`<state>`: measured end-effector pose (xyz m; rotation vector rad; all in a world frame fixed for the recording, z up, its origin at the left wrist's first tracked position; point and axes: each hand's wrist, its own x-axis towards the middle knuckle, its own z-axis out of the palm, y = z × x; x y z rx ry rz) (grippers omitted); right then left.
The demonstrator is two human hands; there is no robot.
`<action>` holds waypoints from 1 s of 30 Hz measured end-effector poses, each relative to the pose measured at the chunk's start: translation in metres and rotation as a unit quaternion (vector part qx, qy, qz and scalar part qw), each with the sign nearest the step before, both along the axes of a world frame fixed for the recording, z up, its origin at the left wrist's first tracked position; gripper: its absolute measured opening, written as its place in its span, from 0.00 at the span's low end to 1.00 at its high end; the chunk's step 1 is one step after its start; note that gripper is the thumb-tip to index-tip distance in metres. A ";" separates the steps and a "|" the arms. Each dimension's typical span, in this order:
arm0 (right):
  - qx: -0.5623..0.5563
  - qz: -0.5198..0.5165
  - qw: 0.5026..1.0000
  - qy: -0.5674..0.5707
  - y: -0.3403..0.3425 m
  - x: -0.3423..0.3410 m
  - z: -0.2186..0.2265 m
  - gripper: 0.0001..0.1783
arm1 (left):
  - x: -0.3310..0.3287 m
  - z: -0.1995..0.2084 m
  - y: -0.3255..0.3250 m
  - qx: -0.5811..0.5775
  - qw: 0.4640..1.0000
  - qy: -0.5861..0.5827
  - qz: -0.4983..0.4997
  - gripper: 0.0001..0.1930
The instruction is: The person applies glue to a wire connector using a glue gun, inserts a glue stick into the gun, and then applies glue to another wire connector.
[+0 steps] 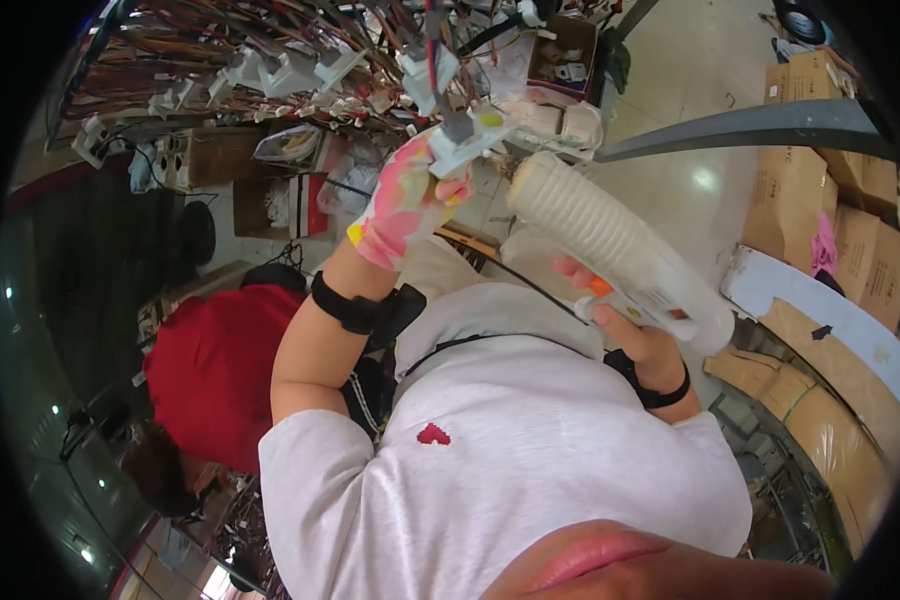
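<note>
My left hand (402, 212), in a pink, white and yellow patterned glove, is closed on a white plastic connector housing (465, 147). Wires (432, 45) run up from near this housing. In my right hand (632, 335), bare-skinned, is a white heat gun (610, 240) with a ribbed barrel and an orange trigger (599, 286). Its nozzle points up and left and stands just right of the housing, apart from it. The fingers of my right hand wrap round the handle near the trigger.
Bundles of wires with white connectors (270, 75) hang across the upper left. An open box (562, 60) of small parts stands beyond. A grey curved metal bar (740, 130) crosses at right, near stacked cardboard boxes (788, 205). A red cloth-covered thing (215, 375) is at left.
</note>
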<state>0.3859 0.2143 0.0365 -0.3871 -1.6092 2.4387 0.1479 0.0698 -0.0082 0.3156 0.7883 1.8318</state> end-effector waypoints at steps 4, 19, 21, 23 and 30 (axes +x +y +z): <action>0.276 0.000 0.958 -0.075 -0.006 0.011 -0.023 0.16 | 0.010 -0.005 -0.001 -0.077 0.993 -0.023 0.089 0.22; 0.323 -0.020 0.940 -0.110 -0.011 -0.007 -0.008 0.13 | 0.000 0.032 0.015 -0.189 0.966 -0.001 0.178 0.14; 0.358 0.006 0.927 -0.112 -0.009 -0.007 -0.006 0.13 | -0.008 0.007 -0.006 -0.121 0.983 0.019 0.138 0.15; 0.381 -0.042 0.921 -0.065 -0.011 -0.012 -0.004 0.12 | -0.012 0.005 -0.011 -0.054 0.993 0.039 0.094 0.17; 0.376 -0.010 0.920 -0.112 -0.006 0.000 -0.017 0.12 | -0.013 0.001 -0.010 -0.090 0.988 0.095 0.086 0.17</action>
